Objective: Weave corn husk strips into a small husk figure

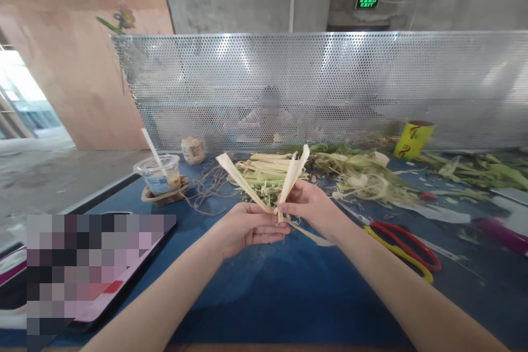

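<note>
Over the middle of the blue table, my two hands meet around pale, folded corn husk strips (291, 181) that spread upward in a V, with a thin tail hanging to the lower right. My left hand (251, 225) is closed with the base of the left strip (241, 179) between thumb and fingers. Thumb and fingertips of my right hand (311, 206) pinch the right strips near the crossing point. Just behind my hands lies a pile of pale and green husk pieces (270, 165).
Red-and-yellow-handled scissors (406, 247) lie right of my right arm. Loose husks (367, 176) cover the back right, near a yellow tube (413, 140). At left are a lidded cup (160, 179), brown twine (206, 187) and a blurred-out tablet (119, 291). A perforated metal screen (206, 82) stands behind.
</note>
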`<state>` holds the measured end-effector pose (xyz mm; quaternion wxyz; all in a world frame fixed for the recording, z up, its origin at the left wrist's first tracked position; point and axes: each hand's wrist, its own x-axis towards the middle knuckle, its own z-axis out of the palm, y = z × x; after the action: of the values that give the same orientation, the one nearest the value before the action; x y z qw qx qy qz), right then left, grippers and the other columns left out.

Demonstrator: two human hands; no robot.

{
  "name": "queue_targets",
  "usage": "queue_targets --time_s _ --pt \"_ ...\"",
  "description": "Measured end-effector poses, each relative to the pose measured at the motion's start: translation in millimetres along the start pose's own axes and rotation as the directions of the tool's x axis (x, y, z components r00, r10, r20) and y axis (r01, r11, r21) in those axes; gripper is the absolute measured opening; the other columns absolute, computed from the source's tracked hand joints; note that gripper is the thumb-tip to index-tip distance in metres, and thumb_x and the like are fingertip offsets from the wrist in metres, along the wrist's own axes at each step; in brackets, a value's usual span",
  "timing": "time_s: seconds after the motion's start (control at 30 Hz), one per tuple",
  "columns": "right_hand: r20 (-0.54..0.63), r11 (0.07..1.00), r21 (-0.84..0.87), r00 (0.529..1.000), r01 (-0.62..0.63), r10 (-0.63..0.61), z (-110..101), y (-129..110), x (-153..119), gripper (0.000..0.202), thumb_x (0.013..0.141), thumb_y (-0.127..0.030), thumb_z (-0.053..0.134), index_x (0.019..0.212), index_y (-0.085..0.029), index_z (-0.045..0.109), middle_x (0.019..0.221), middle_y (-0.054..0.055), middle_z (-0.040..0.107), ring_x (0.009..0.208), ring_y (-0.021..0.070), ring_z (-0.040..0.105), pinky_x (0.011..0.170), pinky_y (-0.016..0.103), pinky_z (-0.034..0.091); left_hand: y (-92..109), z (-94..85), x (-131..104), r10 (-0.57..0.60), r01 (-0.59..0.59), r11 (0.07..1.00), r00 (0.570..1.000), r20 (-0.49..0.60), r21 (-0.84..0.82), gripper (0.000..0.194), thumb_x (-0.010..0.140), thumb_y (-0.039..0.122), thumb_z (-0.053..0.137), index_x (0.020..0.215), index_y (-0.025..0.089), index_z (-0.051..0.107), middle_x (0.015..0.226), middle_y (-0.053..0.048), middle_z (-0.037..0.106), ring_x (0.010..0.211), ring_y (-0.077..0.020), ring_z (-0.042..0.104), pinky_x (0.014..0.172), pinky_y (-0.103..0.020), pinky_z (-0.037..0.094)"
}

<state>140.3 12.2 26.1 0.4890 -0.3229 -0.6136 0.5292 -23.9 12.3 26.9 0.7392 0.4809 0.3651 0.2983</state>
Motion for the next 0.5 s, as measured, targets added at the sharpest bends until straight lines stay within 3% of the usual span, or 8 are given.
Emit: queue_targets --time_s 0.13,0.23,0.4,0.5 --pt "0.014 0.999 -0.027 0.999 0.041 -0.041 -1.6 0.4 -0.2 0.021 0.062 -0.022 0.069 0.071 -0.018 0.051 0.065 -0.005 0.052 0.06 0.0079 0.052 0.06 0.024 0.042 -0.8 -1.5 0.0 0.014 -0.014 0.999 1.0 -0.012 0.033 0.012 0.067 0.014 0.066 0.077 0.008 0.069 0.075 -0.01 0.071 0.071 -0.0166 0.067 0.067 -0.021 0.053" --pt "0.025 0.999 -0.048 1.0 -0.009 0.01 -2.6 -0.8 -0.6 0.024 0.061 -0.019 0.07 0.076 -0.018 0.051 0.074 -0.003 0.056 0.066 0.0088 0.054 0.063 0.025 0.043 -2.2 -1.2 -0.2 -0.005 0.005 0.999 1.0 0.002 0.042 0.012 0.067 0.015 0.065 0.076 0.008 0.069 0.075 -0.01 0.071 0.072 -0.0175 0.067 0.068 -0.022 0.053" --pt "0.075 0.978 0.155 0.989 -0.138 0.128 -0.3 2.0 -1.7 0.04 0.058 -0.018 0.072 0.09 -0.018 0.048 0.077 0.0 0.061 0.064 0.0105 0.058 0.062 0.026 0.045 -4.4 1.9 0.3 -0.021 0.02 0.999 1.0 0.02 0.037 0.011 0.067 0.014 0.065 0.076 0.009 0.068 0.074 -0.01 0.071 0.073 -0.0183 0.067 0.069 -0.025 0.053" --pt "0.074 0.976 0.192 0.993 -0.107 0.094 0.7 5.2 -1.9 0.039 0.059 -0.018 0.072 0.09 -0.018 0.048 0.071 -0.003 0.057 0.059 0.009 0.056 0.058 0.025 0.045 -4.2 3.0 0.6 -0.035 0.036 0.999 0.999 -0.008 0.034 0.01 0.065 0.013 0.066 0.074 0.008 0.068 0.071 -0.009 0.071 0.071 -0.0183 0.067 0.068 -0.025 0.054"
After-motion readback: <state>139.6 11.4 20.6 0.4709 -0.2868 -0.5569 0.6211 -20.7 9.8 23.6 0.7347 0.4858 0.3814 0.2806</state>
